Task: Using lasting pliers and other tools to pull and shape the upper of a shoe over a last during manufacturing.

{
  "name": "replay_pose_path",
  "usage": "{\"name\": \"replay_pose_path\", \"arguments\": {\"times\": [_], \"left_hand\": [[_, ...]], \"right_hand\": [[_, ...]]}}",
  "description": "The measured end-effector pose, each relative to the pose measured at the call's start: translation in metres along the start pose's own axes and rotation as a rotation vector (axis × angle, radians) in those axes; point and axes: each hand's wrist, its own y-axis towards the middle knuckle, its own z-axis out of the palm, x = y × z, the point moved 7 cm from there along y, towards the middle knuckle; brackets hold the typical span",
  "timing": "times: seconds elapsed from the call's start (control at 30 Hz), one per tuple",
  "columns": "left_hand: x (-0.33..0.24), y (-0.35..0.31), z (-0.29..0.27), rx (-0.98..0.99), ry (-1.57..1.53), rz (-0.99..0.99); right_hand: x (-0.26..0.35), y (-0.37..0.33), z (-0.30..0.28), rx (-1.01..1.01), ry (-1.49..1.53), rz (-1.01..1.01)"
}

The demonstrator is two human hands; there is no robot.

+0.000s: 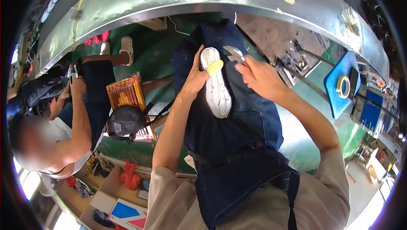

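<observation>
My left hand [196, 77] is closed round the side of a shoe upper on its last [218, 96], turned bottom up above my lap. The white underside has a rough, stitched-looking rim and dark lines along it. A yellow cover [214, 67] sits at my left thumb and lies across the sole's upper half. Just right of the shoe, my right hand [258, 75] grips metal pincers [234, 54]. Their curved head points toward the shoe's top end without touching it. The handles are mostly hidden in my palm. A dark blue apron [254, 119] covers my lap beneath.
A metal-edged bench [169, 5] curves across the far side. At left another person [80, 115] sits holding something, beside a beaded seat [125, 96] with a black bag [127, 119]. A blue stool [337, 94] at right carries a tape roll [343, 87]. Partitioned wooden boxes [101, 196] stand lower left.
</observation>
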Motion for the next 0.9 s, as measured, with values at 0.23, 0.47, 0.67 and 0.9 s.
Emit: {"name": "replay_pose_path", "arguments": {"times": [0.23, 0.47, 0.67, 0.9], "left_hand": [[-0.077, -0.061, 0.028, -0.020, 0.482, 0.680], [-0.070, -0.099, 0.050, 0.030, 1.016, 1.036], [-0.003, -0.115, 0.049, -0.240, 0.137, 0.374], [0.081, -0.123, 0.014, -0.291, -0.836, -0.197]], "right_hand": [[-0.002, 0.010, -0.120, -0.614, -0.355, -0.164], [0.053, 0.030, -0.153, -0.891, -0.668, -0.511], [0.042, -0.013, -0.006, -0.135, 0.602, -0.322], [0.039, -0.041, 0.048, -0.057, 0.767, -0.206]]}}
